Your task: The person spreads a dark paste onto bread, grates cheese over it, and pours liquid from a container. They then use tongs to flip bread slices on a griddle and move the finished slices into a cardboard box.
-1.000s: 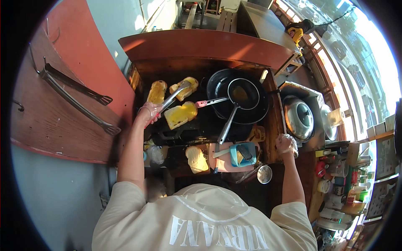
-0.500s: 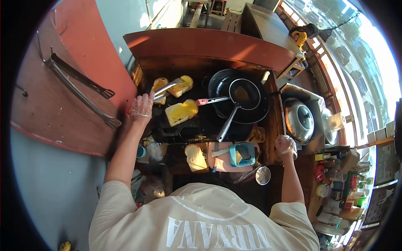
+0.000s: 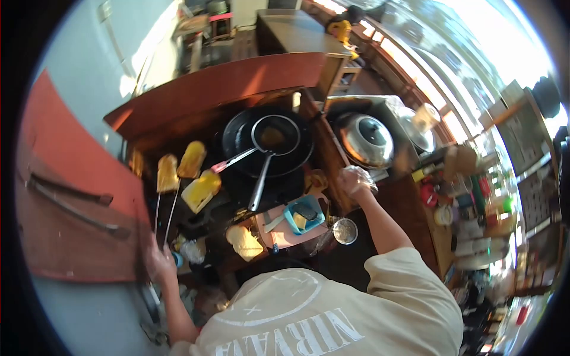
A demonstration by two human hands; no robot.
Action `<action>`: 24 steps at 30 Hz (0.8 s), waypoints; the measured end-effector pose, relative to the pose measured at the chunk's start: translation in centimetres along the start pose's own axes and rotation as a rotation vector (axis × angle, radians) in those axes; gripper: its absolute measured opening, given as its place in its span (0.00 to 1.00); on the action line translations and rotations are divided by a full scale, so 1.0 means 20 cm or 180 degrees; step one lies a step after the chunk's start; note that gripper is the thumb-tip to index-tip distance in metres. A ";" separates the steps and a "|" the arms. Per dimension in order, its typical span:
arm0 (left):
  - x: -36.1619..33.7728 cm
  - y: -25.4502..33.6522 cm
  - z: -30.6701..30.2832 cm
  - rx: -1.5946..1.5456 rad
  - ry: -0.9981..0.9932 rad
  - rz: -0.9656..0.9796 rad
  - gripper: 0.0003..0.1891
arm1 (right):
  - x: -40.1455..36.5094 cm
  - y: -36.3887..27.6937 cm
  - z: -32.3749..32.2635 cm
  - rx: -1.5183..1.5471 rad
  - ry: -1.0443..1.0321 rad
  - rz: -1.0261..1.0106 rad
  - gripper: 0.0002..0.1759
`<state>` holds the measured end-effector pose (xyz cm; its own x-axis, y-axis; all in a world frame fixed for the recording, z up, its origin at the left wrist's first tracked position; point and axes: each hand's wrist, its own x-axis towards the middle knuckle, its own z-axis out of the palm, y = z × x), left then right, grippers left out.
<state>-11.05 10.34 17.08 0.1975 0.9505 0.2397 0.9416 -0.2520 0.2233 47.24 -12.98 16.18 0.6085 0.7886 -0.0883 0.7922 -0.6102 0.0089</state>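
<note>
- Round black pans [image 3: 286,141] stand beside our yellow-coated bread slices [image 3: 200,191].
- Our left hand [image 3: 160,264] grips slim metal tongs [image 3: 171,216], ending at one slice.
- Our right hand [image 3: 357,181]: by the wooden wall [image 3: 326,151], grip unclear.

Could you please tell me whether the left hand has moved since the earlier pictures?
Yes, the left hand has moved back toward the person's beige shirt, farther from the black wok.

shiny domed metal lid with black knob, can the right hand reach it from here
Probably yes: the gloved right hand is close beside the lid, and nothing visible blocks the way.
</note>
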 end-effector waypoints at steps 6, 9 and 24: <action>-0.16 -0.10 0.26 -0.2072 -0.0507 -0.0841 0.31 | -0.01 -0.02 0.00 -0.0080 -0.0086 -0.0030 0.18; -0.17 -0.14 0.32 -0.2683 -0.0502 -0.0522 0.31 | 0.01 -0.02 0.02 -0.0187 -0.0221 0.0061 0.20; -0.03 -0.09 0.35 -0.1951 -0.0495 -0.0521 0.29 | -0.25 0.18 -0.27 0.0753 0.0468 -0.0038 0.16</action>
<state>-11.01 11.58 9.91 0.1452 0.9890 0.0275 0.6457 -0.1158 0.7547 47.39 -18.74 21.97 0.6131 0.7878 0.0588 0.7769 -0.5877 -0.2257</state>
